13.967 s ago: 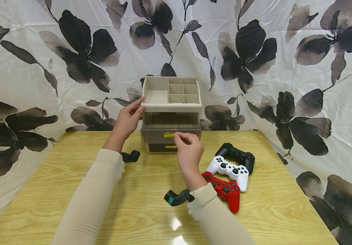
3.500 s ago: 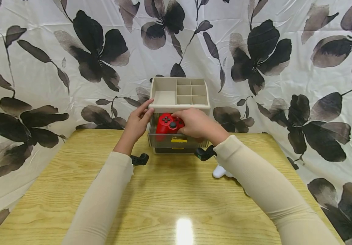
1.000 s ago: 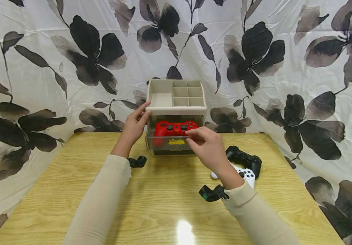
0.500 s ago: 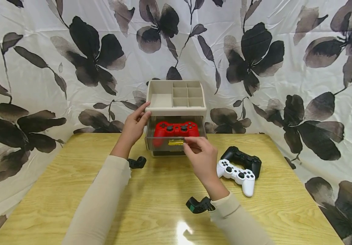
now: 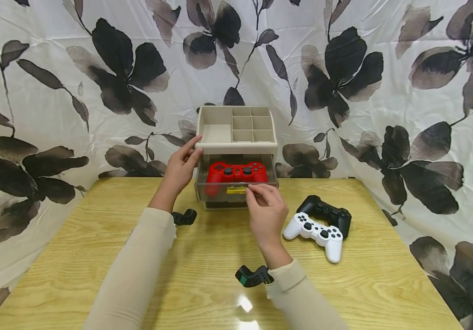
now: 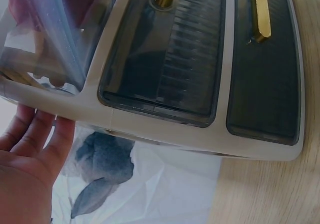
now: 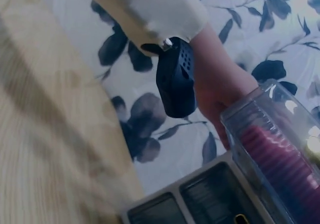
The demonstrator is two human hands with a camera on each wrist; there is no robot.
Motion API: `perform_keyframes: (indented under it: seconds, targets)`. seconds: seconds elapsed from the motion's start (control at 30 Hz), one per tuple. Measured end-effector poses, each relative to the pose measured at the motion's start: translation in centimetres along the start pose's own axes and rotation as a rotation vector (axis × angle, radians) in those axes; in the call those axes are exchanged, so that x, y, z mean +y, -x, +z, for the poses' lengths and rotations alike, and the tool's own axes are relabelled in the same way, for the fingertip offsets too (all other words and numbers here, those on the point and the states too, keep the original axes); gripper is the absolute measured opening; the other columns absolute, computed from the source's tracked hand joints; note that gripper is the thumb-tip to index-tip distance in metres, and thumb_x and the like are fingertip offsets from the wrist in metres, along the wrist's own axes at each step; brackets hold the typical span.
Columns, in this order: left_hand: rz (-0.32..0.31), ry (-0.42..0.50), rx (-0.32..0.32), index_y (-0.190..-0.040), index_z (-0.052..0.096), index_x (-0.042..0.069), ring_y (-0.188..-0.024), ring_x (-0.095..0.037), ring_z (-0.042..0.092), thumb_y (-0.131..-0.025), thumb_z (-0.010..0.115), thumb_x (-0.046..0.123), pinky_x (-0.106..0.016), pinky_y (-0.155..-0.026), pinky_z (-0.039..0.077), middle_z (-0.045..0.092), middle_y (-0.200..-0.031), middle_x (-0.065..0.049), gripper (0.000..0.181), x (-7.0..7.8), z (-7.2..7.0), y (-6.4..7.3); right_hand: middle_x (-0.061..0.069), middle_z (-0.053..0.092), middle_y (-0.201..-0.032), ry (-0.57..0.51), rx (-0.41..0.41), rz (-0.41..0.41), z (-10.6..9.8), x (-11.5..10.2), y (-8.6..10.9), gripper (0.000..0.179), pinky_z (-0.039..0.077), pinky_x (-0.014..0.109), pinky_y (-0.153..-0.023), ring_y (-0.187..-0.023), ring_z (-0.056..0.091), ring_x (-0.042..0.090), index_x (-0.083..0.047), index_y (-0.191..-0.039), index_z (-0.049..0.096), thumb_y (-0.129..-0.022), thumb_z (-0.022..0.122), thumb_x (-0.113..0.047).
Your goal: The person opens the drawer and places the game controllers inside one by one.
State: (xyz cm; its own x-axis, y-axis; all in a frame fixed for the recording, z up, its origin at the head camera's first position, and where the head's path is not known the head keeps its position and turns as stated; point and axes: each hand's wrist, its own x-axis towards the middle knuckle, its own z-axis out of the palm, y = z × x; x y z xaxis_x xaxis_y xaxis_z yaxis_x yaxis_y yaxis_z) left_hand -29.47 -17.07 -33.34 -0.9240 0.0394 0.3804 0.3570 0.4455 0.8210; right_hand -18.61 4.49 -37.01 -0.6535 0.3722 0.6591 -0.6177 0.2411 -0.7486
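A cream desktop organizer point(image 5: 236, 147) stands at the back, its upper smoky clear drawer point(image 5: 201, 192) pulled out. Inside that drawer lies a red game controller point(image 5: 237, 173), sticks facing up. My right hand point(image 5: 266, 213) pinches the right end of the drawer's gold handle point(image 5: 234, 190) between thumb and fingertips. My left hand point(image 5: 177, 174) rests against the organizer's left side near its top front corner. In the left wrist view, nearly straight fingers point(image 6: 37, 134) touch the side wall. The right wrist view catches the left hand point(image 7: 222, 83) beside the drawer, not the right fingers.
A white controller point(image 5: 315, 233) and a black controller point(image 5: 327, 213) lie overlapping on the wooden table point(image 5: 96, 256), right of my right hand. The organizer's top has one large and several small compartments. A floral cloth point(image 5: 277, 82) hangs behind and at both sides.
The drawer first held nothing; my right hand put the red controller from the table into it and let go. That hand has since moved left onto the handle. My left hand stays put.
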Motion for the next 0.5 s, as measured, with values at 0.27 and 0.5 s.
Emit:
perform_keyframes:
  seconds: [0.27,0.5]
  targets:
    - [-0.007,0.0,0.002,-0.143,0.044,0.044,-0.083,-0.021,0.051,-0.097,0.049,0.051,-0.035,-0.077,0.042,0.06,-0.104,-0.009,0.047,-0.07,0.1,-0.04,0.01,0.068,-0.093,-0.048,0.03,0.155,0.34,-0.46,0.35,0.01,0.055,0.018,-0.076,-0.086,0.067,0.017,-0.003,-0.089,0.079,-0.081,0.078,-0.009]
    - [-0.003,-0.008,-0.002,-0.144,0.043,0.043,-0.083,-0.021,0.05,-0.098,0.048,0.051,-0.037,-0.077,0.041,0.058,-0.102,-0.01,0.047,-0.15,0.05,-0.02,0.006,0.069,-0.097,-0.026,0.013,0.255,0.36,-0.6,0.53,0.01,0.052,0.015,-0.073,-0.09,0.063,0.014,-0.006,-0.09,0.079,-0.081,0.078,-0.011]
